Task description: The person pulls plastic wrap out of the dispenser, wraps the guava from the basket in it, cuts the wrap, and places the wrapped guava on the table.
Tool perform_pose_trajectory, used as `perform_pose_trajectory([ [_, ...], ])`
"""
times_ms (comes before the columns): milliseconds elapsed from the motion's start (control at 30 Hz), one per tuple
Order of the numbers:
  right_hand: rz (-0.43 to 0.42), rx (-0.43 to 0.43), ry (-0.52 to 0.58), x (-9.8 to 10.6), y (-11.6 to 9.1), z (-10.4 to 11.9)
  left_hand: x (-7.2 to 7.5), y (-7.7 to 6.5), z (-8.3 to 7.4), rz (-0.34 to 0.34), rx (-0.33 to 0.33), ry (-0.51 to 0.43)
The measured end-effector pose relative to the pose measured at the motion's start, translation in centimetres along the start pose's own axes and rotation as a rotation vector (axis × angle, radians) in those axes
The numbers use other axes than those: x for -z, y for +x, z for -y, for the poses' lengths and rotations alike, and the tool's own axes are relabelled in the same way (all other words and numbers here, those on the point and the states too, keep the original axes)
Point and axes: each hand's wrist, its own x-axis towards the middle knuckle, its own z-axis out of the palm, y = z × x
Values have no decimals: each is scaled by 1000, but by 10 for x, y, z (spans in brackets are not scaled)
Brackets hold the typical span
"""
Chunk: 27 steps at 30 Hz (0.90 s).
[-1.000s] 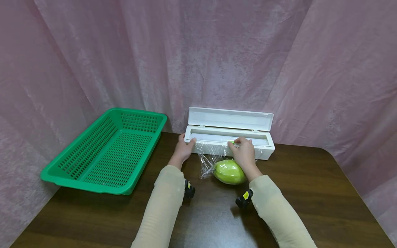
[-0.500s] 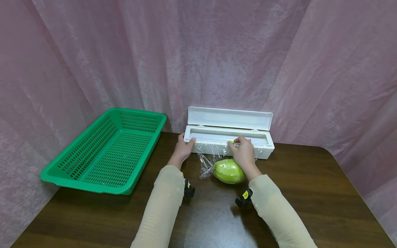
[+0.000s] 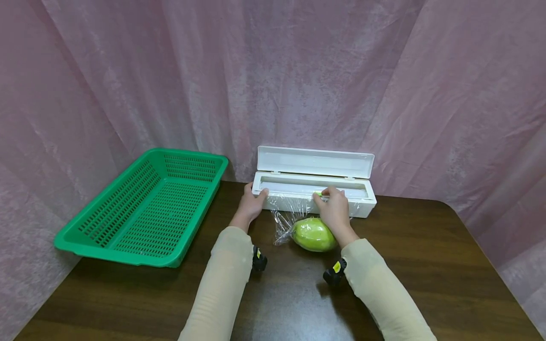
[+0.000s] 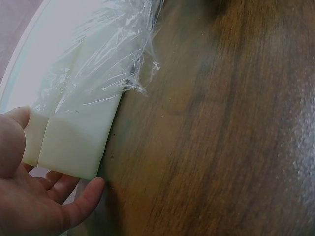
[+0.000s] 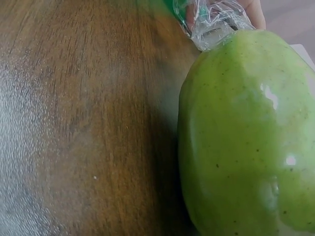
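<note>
A white cling film box (image 3: 273, 203) stands near the table's back edge with its lid (image 3: 315, 161) raised. My left hand (image 3: 250, 206) grips its left end, thumb on top; the left wrist view shows the fingers around that end. With thumb and fingers, my right hand (image 3: 334, 210) pinches a small bright green slide cutter (image 3: 318, 193) on the box's front top edge, mostly hidden by the fingers. Clear cling film (image 3: 283, 225) runs down the box front to a green oval fruit (image 3: 313, 234), wrapped in film and lying before the box. Its film is bunched at the left end.
A green perforated plastic basket (image 3: 177, 255) stands to the left on the brown wooden table (image 3: 281, 303). Pink curtains (image 3: 315, 76) hang right behind the table. A small black wrist camera (image 3: 259, 259) sits on the left wrist, another on the right.
</note>
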Motion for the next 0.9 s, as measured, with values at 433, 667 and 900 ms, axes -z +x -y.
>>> perform_pose_trajectory([
  [433, -50, 3, -43, -1, 1, -3, 1, -1, -1, -5, -1, 0],
  [667, -86, 16, -101, -1, -1, -5, 0, -2, -1, -6, -2, 0],
  [900, -72, -9, -137, -1, -4, -6, 0, -2, -1, -4, 0, -6],
])
